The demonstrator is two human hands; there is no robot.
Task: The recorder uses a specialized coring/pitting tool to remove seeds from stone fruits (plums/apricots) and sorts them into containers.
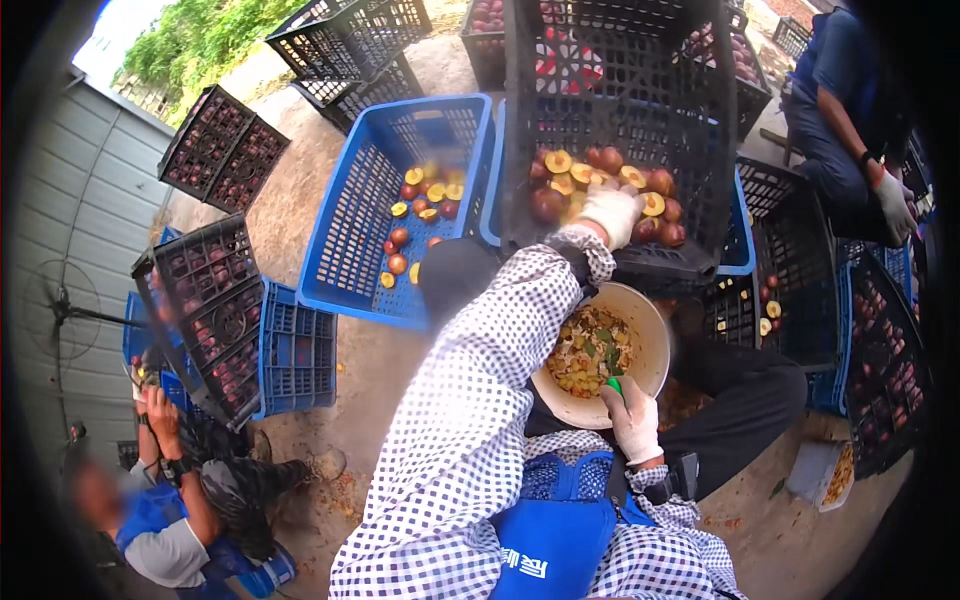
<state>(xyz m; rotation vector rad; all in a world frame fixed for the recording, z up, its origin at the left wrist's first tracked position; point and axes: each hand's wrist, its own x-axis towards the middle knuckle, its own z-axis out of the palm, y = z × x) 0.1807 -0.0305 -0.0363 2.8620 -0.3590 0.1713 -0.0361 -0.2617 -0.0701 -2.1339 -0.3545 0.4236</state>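
Note:
My left hand [616, 214], in a white glove, reaches across into a black plastic crate [688, 142] that leans towards me. Its fingers are among whole and halved plums [656, 202] with red skin and yellow flesh; whether they grip one is hidden. Nearer my body, my right hand [637, 424], also gloved, is closed around a small tool with a green handle [614, 385]; its working end cannot be made out. That hand is at the near rim of a white bucket [658, 334] between my legs. Plum scraps, pits and a few green leaves [589, 352] lie in the bucket.
Left of the black crate is a blue plastic crate [322, 274] holding halved and whole plums [427, 199]. Stacked plum crates [221, 315] stand further left. One person [172, 517] sits at lower left, another [840, 112] at upper right. A tipped white container [814, 472] lies at right.

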